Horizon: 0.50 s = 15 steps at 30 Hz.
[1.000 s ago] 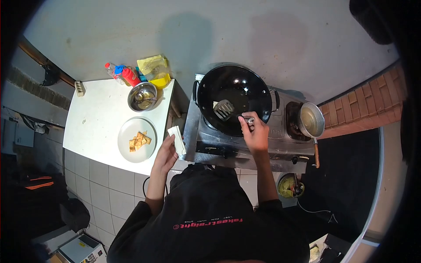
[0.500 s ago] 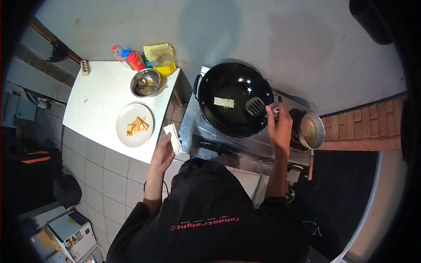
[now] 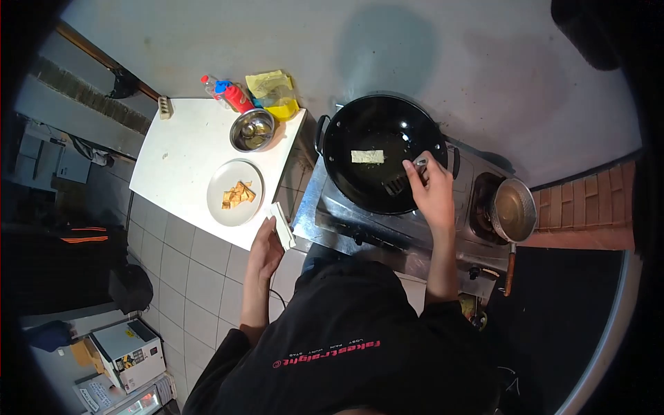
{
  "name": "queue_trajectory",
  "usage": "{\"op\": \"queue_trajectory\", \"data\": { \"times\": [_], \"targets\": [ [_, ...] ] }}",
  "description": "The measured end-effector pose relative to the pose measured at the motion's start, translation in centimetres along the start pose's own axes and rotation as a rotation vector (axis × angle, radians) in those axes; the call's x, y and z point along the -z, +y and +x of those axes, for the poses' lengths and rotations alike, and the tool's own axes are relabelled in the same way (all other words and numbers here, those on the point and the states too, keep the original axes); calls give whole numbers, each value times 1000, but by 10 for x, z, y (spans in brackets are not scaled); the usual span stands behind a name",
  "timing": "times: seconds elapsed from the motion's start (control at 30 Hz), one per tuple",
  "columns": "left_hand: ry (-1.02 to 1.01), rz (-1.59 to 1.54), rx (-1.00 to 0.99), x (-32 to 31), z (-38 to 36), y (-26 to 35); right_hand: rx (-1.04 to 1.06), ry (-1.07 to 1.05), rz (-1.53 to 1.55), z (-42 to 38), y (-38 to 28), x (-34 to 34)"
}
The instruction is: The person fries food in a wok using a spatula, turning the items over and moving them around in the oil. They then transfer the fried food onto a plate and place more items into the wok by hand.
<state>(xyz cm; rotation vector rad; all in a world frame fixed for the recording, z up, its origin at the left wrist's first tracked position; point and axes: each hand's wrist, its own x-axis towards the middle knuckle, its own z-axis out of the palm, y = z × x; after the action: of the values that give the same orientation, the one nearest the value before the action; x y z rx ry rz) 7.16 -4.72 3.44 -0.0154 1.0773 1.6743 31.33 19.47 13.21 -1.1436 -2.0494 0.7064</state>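
The wok (image 3: 349,128) is glossy black with bright glints; the slab (image 3: 367,157) in it looks dull and uneven. The stove (image 3: 334,207) is scuffed, reflective metal along its front edge. By its right edge, a metal saucepan (image 3: 531,204) with dimpled sides has a wooden handle (image 3: 510,273). Near the far right corner of the smooth white table (image 3: 166,152) sit a shiny metal bowl (image 3: 236,135) and a red plastic squeeze bottle (image 3: 240,99). Toward its right edge, the plate (image 3: 220,181) has a smooth, soft sheen. The white block (image 3: 284,228) in the left hand (image 3: 265,250) looks matt; the shirt (image 3: 339,304) is matt cloth

Downward head view, dark corners perhaps vignetting
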Motion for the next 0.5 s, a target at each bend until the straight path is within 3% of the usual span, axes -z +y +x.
{"op": "queue_trajectory", "data": {
  "times": [0.23, 0.4, 0.5],
  "targets": [
    [37, -8, 22, -14, -6, -12, -30, -115, 232, 1, 30, -18],
    [7, -18, 42, -11, 10, -11, -238, -216, 431, 1, 24, -20],
    [-27, 16, 53, -17, 18, -2, -226, -227, 424, 0, 25, -22]
  ]
}}
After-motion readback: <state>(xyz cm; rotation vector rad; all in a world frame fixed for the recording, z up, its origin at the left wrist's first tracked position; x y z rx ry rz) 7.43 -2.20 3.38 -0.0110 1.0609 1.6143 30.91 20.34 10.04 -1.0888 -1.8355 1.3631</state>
